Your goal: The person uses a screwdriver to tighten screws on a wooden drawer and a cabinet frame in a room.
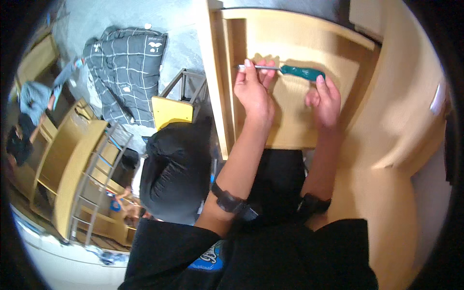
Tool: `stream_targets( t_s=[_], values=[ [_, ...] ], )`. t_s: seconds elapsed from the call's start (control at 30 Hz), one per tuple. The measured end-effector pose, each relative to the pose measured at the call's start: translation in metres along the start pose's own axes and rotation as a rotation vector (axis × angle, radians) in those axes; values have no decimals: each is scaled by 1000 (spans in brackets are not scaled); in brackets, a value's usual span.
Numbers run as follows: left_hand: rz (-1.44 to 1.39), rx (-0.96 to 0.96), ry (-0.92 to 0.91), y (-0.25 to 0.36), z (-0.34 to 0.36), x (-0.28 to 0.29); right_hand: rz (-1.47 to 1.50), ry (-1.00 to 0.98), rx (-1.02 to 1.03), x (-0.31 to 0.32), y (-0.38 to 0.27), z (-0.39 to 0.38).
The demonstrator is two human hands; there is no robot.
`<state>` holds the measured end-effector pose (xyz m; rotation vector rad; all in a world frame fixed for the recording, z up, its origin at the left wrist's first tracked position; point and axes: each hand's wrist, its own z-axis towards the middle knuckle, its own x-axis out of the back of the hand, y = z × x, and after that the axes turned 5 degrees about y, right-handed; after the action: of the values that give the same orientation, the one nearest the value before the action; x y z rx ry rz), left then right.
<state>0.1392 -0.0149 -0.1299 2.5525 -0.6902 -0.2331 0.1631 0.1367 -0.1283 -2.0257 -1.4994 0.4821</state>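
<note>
A screwdriver (302, 72) with a green handle lies level across both my hands, its metal shaft toward the left. My left hand (256, 92) pinches the shaft near its tip between thumb and fingers. At the other end, my right hand (326, 101) has its thumb and fingers closed at the butt of the handle. Under the hands is a light wooden drawer-like box (290, 137) with raised sides, and shadows of the hands fall on its flat inner panel. Both forearms wear black bands.
Left of the box, a tall wooden edge (215, 82) runs upward. Past it stand a stool with a yellow seat (171, 112) and a folded dark checked quilt (128, 72). Black-clothed bulk (174, 169) fills the near left. Wooden furniture curves along the right.
</note>
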Motion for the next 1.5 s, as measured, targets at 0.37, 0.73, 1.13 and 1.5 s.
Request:
stream_targets(
  t_s=[0.37, 0.73, 1.13, 1.5],
  values=[
    [-275, -44, -62, -19, -7, -5, -268, 16, -230, 12, -4, 12],
    [-242, -31, -66, -27, -5, -3, -204, -51, -178, 10, -29, 13],
    [-322, 8, 12, -25, 0, -3, -76, -26, -85, -4, -29, -2],
    [-173, -69, -1, -39, 0, 2, -122, -100, -60, 5, -22, 4]
  ],
)
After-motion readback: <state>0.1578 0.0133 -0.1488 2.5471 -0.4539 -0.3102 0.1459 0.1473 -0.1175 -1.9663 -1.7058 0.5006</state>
